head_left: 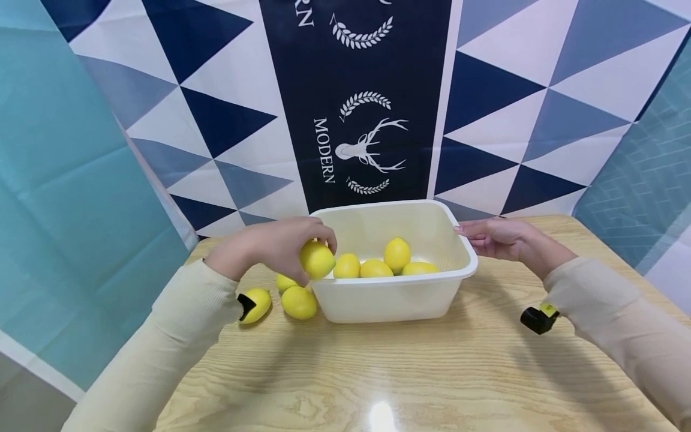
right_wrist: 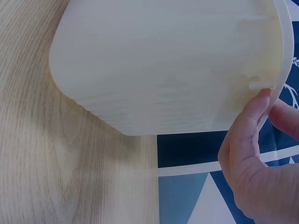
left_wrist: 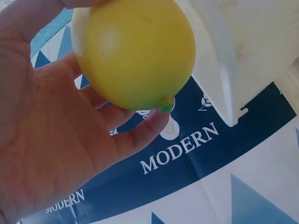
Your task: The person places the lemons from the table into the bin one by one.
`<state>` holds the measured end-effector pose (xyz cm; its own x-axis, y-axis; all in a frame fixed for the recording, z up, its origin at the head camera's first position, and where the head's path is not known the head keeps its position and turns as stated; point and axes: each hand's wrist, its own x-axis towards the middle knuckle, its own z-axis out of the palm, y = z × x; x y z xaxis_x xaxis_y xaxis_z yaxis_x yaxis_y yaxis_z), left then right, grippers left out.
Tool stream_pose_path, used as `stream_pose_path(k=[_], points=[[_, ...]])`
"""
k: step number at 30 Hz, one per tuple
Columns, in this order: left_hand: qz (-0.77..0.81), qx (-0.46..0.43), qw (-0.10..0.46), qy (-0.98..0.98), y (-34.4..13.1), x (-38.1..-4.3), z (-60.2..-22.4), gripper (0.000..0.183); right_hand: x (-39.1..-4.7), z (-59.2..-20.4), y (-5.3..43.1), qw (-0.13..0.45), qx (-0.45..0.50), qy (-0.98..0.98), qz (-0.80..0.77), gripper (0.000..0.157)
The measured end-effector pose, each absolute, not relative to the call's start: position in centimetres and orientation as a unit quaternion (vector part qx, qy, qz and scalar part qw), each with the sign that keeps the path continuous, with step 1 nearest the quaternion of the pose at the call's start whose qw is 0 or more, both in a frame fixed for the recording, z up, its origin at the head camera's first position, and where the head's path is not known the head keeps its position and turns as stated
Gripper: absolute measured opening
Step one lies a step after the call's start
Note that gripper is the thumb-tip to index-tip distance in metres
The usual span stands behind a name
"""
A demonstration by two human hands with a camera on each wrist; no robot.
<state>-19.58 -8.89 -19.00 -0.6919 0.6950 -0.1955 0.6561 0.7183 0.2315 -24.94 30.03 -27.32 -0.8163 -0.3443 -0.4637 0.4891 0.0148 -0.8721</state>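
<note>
Wood tbl (head_left: 335, 372), lemon (head_left: 317, 261) gripped in L hand (head_left: 278, 243), nr white tub (head_left: 385, 300)

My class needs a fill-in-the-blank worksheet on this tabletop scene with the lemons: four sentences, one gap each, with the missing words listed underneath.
1. The left hand holds a lemon whose main colour is ____.
2. In the head view, the number of lemons visible inside the white tub is ____.
3. The right hand grips the tub's rim on the ____ side of the head picture.
4. The patterned cloth bears the printed word ____.

Missing words: yellow; four; right; MODERN.
</note>
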Motion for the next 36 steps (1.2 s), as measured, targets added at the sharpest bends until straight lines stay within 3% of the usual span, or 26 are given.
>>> stream_pose_path(k=[8,14,19,36], points=[[0.05,0.382,0.128,0.914,-7.1,-20.8,-18.0,0.046,-24.9,-27.4,30.0,0.298,0.06,0.651,-0.695,0.009],[0.035,0.39,0.11,0.914,-5.9,-21.3,-17.4,0.045,-24.9,-27.4,30.0,0.296,0.065,0.668,-0.679,0.05],[0.028,0.388,0.105,0.915,-4.8,-22.1,-17.7,0.047,-24.9,-27.3,29.8,0.295,0.066,0.674,-0.674,0.069],[0.012,0.381,0.101,0.919,-0.7,-24.7,-19.8,0.049,-24.6,-27.3,29.9,0.293,0.054,0.677,-0.673,0.075]])
